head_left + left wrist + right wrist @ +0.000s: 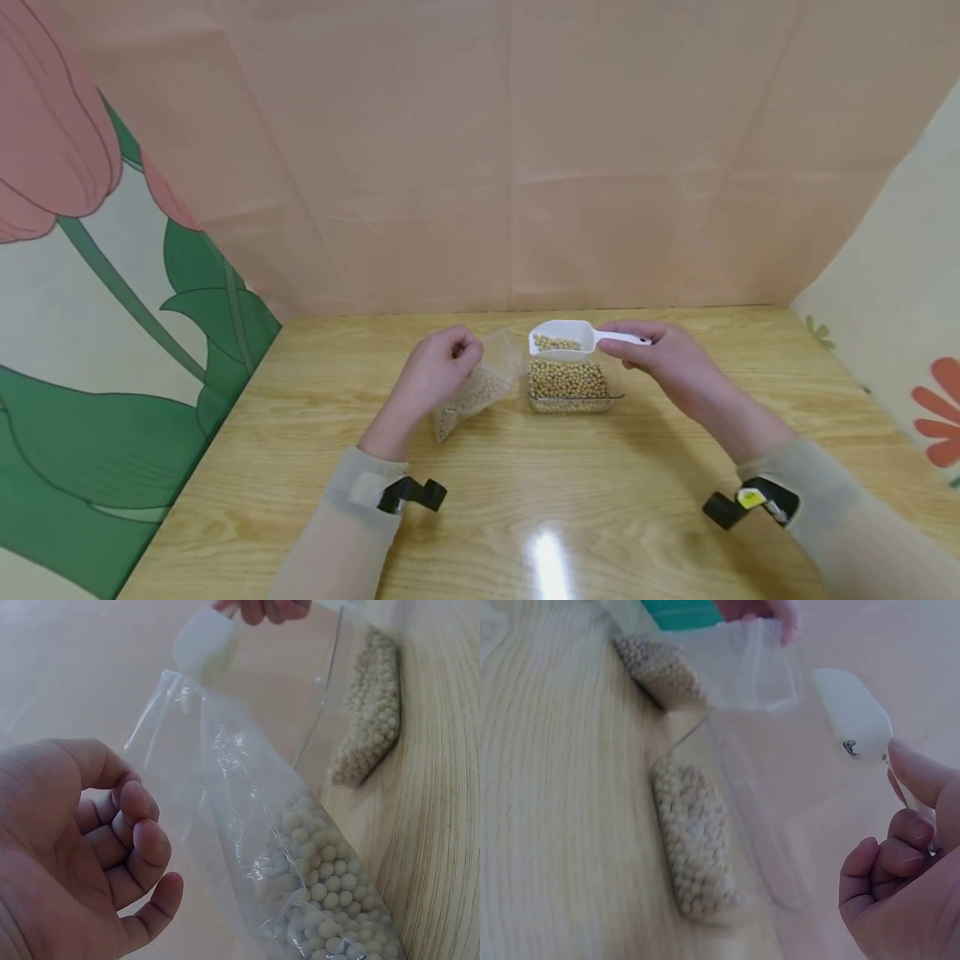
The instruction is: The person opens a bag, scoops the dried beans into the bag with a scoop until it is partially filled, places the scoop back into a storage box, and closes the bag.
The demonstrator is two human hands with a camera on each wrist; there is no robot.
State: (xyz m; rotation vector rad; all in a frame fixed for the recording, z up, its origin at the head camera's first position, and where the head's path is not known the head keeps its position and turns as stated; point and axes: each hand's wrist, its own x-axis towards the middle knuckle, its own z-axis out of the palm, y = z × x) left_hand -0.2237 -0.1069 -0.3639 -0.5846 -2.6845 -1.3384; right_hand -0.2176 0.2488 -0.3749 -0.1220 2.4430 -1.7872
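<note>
My right hand grips the handle of a white plastic scoop, which carries some soybeans. The scoop hangs over a clear box that holds many more soybeans. To the left of the box, a clear plastic bag stands with its mouth raised and soybeans in its lower part. My left hand, fingers curled, pinches the bag's upper edge; the exact contact is partly hidden. From the right wrist view, the scoop shows its outer side, level with the bag's mouth.
A wood-grain table lies under everything. Behind it rises a pink backdrop, with flower-printed panels on both sides. Each forearm wears a strapped black camera mount.
</note>
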